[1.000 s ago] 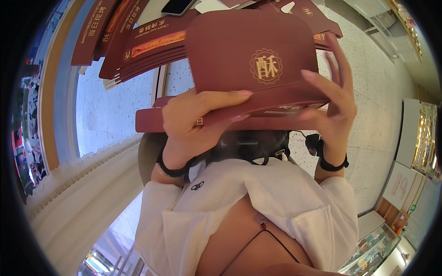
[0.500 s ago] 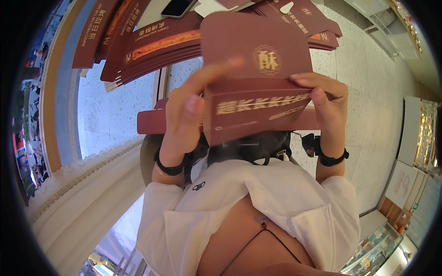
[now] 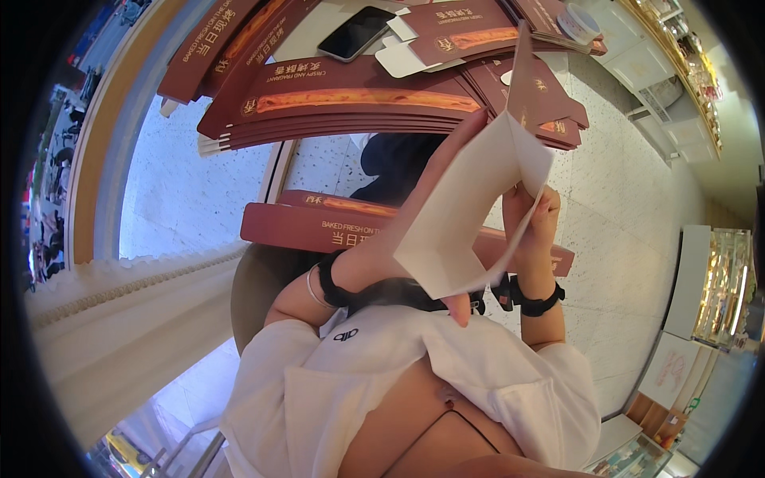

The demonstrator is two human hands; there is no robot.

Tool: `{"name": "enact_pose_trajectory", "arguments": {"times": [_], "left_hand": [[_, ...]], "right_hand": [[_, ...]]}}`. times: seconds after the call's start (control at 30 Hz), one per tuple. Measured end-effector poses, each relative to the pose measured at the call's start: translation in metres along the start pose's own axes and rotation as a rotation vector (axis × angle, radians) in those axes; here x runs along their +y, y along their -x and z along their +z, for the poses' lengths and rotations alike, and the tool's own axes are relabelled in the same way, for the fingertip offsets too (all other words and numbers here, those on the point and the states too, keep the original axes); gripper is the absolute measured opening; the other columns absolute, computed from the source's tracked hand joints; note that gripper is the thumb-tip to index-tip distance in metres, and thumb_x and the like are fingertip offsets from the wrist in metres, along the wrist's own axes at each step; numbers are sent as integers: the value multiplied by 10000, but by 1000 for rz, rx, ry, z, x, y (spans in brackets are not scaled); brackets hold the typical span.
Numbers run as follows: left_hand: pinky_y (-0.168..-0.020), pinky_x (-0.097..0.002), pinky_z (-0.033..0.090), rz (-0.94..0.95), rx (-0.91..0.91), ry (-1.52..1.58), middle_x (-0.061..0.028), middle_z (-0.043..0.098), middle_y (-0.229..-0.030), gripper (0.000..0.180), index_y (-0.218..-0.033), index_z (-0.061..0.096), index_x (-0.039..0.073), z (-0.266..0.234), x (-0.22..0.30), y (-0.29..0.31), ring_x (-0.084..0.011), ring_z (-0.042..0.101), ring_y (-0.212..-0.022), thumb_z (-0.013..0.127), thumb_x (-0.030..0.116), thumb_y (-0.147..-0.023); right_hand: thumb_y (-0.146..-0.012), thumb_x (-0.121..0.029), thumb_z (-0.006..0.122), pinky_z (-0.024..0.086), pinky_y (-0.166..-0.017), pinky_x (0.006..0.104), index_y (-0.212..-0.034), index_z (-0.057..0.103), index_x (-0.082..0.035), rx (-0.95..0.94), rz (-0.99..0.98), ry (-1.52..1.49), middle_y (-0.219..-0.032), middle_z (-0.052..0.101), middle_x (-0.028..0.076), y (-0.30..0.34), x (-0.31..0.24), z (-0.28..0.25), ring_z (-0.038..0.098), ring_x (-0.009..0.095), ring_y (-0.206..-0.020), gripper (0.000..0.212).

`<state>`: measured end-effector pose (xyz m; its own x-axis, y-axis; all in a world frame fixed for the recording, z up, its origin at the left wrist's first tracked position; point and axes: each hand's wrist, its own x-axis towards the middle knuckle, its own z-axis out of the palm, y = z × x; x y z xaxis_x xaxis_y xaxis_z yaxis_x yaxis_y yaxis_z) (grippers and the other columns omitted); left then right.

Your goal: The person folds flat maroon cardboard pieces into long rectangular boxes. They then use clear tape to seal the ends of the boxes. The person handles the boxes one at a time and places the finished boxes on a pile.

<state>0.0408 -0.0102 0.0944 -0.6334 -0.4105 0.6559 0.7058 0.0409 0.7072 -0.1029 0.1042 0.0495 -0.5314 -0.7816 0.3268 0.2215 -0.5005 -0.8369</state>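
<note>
A maroon cardboard box (image 3: 470, 203), folded into a hollow shape, is held up in front of my chest. Its white inside faces me, and a flap (image 3: 522, 80) sticks up at its far end. Along the box's left side stretches my left hand (image 3: 398, 227), gripping it; a fingertip shows past the far end and another below the near edge. The palm is behind the cardboard. My right hand (image 3: 535, 223) has its fingers curled on the box's right edge. Below the box, more maroon boxes (image 3: 319, 227) lie across my lap, partly covered.
Beyond my hands lies a fanned stack of flat maroon cartons (image 3: 343, 99) with pictures of a long pastry. More cartons (image 3: 231, 48) are at the far left. A black phone (image 3: 356, 33) and a round clear-and-white container (image 3: 578, 24) are at the back. A pale curtain (image 3: 151, 307) hangs left.
The box has turned from its maroon printed side to its white open inside. My left hand has shifted to span its left side, and my right hand has moved lower on its edge.
</note>
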Motion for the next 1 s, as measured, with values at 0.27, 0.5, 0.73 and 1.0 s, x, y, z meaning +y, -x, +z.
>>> {"name": "enact_pose_trajectory", "arguments": {"times": [0.27,0.5,0.73,1.0], "left_hand": [[-1048,-386,350,-105,70,37,-94,399,-1357,1214,-1399,267,23,-13,-8,7,-205,409,-1267,956,346,-454],[-989,-368,393,139,8,-490,-114,472,-1307,929,-1324,382,28,-31,32,2,-249,485,-1175,898,205,-572],[-942,-365,409,141,-90,-705,-136,530,-1250,749,-1266,438,29,-38,41,-1,-284,515,-1106,843,124,-643],[-928,-356,412,127,-129,-628,-139,531,-1214,735,-1257,421,30,-35,33,0,-275,495,-1103,830,119,-653]], "right_hand": [[-852,-241,684,357,-1050,403,-1026,682,22,-34,64,-18,-1171,633,185,10,0,4,550,263,-1159,315],[-775,-492,724,279,-1101,493,-1419,332,19,16,-158,542,-1431,390,209,-23,-51,12,342,340,-1359,911],[-570,-356,875,249,-1115,429,-1484,215,-42,-497,-61,600,-1473,354,177,-8,-65,54,350,310,-1363,1170],[-665,-96,808,363,-1047,375,-1433,335,-16,-374,-55,568,-1379,488,139,-1,-54,61,466,273,-1274,906]]}}
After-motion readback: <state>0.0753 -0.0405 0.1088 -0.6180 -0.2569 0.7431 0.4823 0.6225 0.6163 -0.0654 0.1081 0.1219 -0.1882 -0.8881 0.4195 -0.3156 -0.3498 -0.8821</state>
